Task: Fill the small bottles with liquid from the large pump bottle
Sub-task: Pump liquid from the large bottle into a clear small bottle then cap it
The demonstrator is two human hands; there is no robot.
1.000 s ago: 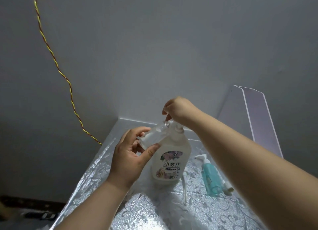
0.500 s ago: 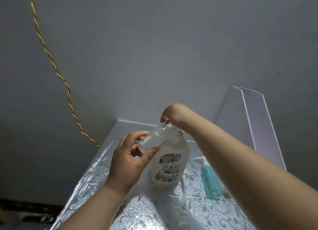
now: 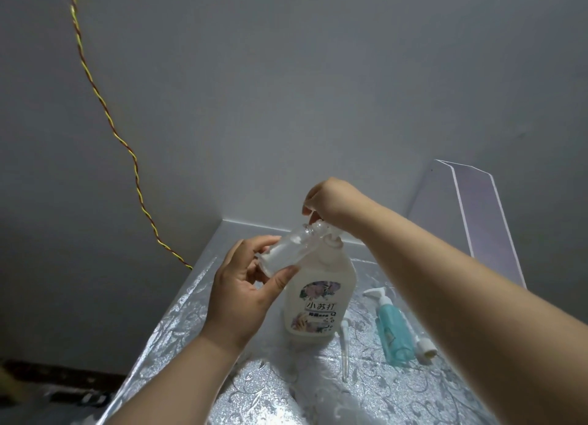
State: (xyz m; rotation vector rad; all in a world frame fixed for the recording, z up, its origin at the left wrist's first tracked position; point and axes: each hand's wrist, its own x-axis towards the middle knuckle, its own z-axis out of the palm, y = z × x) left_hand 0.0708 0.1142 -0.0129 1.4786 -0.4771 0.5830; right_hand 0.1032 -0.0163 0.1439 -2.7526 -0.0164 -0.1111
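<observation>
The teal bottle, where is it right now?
In the head view, the teal bottle lies on the silver table, right of the large pump bottle.

The large pump bottle (image 3: pixel 319 300) stands upright on the table (image 3: pixel 191 329), toward its back. The left hand (image 3: pixel 241 294) holds a small bottle (image 3: pixel 286 249) tilted at the left of it, mouth against the pump spout. The right hand (image 3: pixel 331 202) grips the pump from above. To the right a loose pump (image 3: pixel 344 348) lies on the table, and further right a second small bottle (image 3: pixel 393 332) lies on its side.
</observation>
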